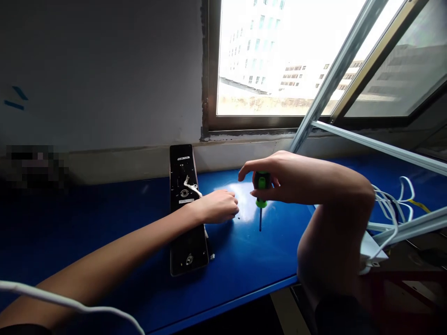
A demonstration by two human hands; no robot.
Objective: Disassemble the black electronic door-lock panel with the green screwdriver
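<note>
Screwdriver point(261, 186) with a green-and-black handle sits clenched in the right fingers point(249, 166), shaft pointing down, its tip on or just above the blue worktop point(104, 228); glare makes that hard to judge. Left of those fingers, the left fingers point(228, 203) curl over the edge of a long black door-lock plate point(183, 170) lying flat on the worktop. They may pinch something small, but this view cannot show it. Tiny dark specks point(238, 217), possibly screws, lie just beyond the left fingers. A white lead point(193, 187) runs from the plate under the left wrist point(195, 211).

A slip of the shaft could flick those specks across the glossy surface, and a tug on the lead could shift the plate. Beyond the fingers, the window sill point(237, 156) bounds the worktop, while its front edge point(223, 298) runs nearer the plate's lower end. Open worktop extends right of the right fingers toward a bundle of white wires point(391, 200).
</note>
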